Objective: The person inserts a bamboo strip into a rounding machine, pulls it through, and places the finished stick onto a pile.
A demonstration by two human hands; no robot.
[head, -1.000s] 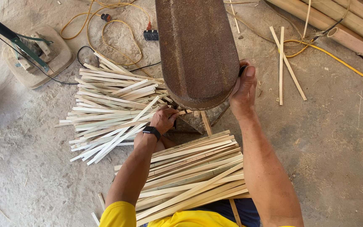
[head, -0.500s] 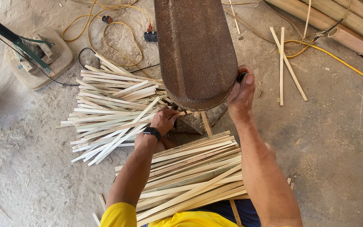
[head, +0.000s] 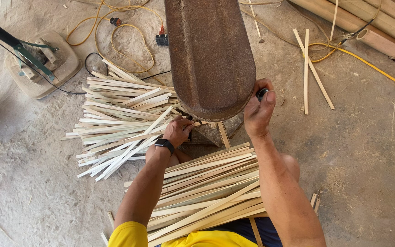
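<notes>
A rusty brown metal machine cover (head: 209,55) fills the top middle of the head view. My right hand (head: 258,110) is at its right edge, fingers closed on a small black knob (head: 262,93). My left hand (head: 178,131), with a black watch on the wrist, reaches under the cover's lower left edge and pinches a thin bamboo strip (head: 198,123) there. A stack of long pale bamboo strips (head: 206,190) lies across my lap. The machine's working part is hidden under the cover.
A spread pile of cut bamboo strips (head: 120,123) lies on the dusty concrete floor to the left. Behind it are yellow cables (head: 115,32), a plug block (head: 162,39) and a machine base (head: 42,64). Bamboo poles (head: 371,27) and loose strips (head: 309,64) lie at upper right.
My right hand has shifted slightly up along the cover's right edge, keeping its hold on the knob. The left hand stays under the cover.
</notes>
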